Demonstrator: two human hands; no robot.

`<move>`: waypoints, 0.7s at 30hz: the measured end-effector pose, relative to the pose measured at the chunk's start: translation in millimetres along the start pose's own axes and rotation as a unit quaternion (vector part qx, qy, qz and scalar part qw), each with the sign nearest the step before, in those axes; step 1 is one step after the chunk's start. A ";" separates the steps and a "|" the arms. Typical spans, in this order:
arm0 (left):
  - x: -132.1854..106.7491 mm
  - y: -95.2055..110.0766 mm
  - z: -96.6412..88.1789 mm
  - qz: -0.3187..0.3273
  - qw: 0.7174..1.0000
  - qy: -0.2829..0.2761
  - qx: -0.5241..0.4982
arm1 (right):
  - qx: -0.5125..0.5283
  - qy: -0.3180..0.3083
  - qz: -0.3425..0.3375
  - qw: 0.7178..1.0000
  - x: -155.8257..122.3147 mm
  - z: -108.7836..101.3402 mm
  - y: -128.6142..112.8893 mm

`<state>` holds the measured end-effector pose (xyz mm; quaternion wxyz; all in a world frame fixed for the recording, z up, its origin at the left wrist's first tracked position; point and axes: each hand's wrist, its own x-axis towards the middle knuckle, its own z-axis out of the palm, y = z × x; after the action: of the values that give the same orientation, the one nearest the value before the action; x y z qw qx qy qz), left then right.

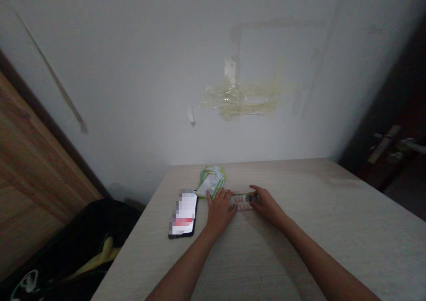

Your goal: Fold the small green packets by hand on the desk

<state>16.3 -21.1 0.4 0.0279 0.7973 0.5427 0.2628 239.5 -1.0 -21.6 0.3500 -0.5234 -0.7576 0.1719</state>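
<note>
Bare forearms (195, 259) are slanting inward, left hand (220, 208) and right hand (267, 205) pinching opposite ends of a card (242, 202) — a paper pile (212, 181) lying beyond the left, a phone (184, 213) beside it.

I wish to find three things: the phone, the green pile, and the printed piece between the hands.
Phone (184, 209), head view: middle of its lit screen.
Green pile (211, 182), head view: middle of its upper side.
Printed piece (241, 201), head view: middle of its visible printed face.

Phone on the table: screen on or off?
On: the phone glows white with a red band, brighter than the tabletop around it.
</note>
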 end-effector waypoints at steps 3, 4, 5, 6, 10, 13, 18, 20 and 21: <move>-0.8 -1.0 -1.0 0.021 1.000 -0.018 -0.004 | -0.003 0.015 -0.025 1.000 -0.1 1.1 0.1; -1.1 -1.1 -1.5 0.026 0.999 -0.022 -0.005 | -0.006 0.022 -0.032 0.999 -0.1 1.5 0.4; -1.3 -1.0 -1.9 0.031 0.999 -0.026 -0.005 | -0.009 0.029 -0.039 0.999 -0.1 1.9 0.8; -1.5 -0.8 -2.4 0.035 0.999 -0.030 -0.004 | -0.014 0.033 -0.047 0.998 -0.2 2.0 1.1; -1.9 0.9 -3.7 0.041 0.999 -0.033 -0.001 | -0.037 0.011 -0.074 0.997 -1.4 0.0 -0.8; -2.2 1.1 -3.5 0.039 0.999 -0.026 -0.007 | -0.054 -0.016 -0.090 0.994 -2.5 -3.2 -5.5; -2.7 -0.8 -2.2 0.039 0.999 -0.024 -0.018 | -0.071 -0.033 -0.107 0.991 -2.5 -4.2 -9.6; -2.6 -0.8 -2.6 0.041 0.999 -0.018 -0.018 | -0.073 -0.029 -0.107 0.991 -2.3 -3.1 -8.0; -2.5 -0.5 -3.2 0.045 0.999 -0.014 -0.019 | -0.074 -0.026 -0.106 0.991 -2.3 -2.4 -6.5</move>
<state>13.7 -23.9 2.0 0.0391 0.8238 0.5007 0.2628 237.3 -5.9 -16.7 0.3068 -0.4604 -0.8280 0.0908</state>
